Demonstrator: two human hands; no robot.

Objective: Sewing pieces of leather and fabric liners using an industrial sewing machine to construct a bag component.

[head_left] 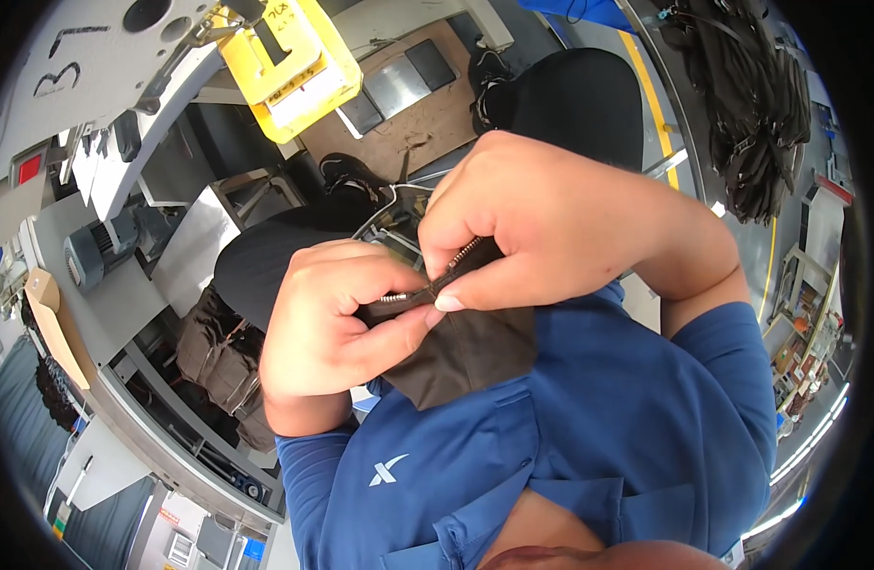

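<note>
Dark brown cloth [475,351] is up in front of the blue shirt [636,418], metal zipper teeth [464,254] showing along its upper edge! The left hand [327,318] pinches that edge between thumb and fingers, and the right hand [532,228] grips it just beside, thumb tips close together. Down left, bunched dark fabric [218,356]; far right, a dark bundle [750,123]; up ahead, a yellow plate [334,74].
</note>
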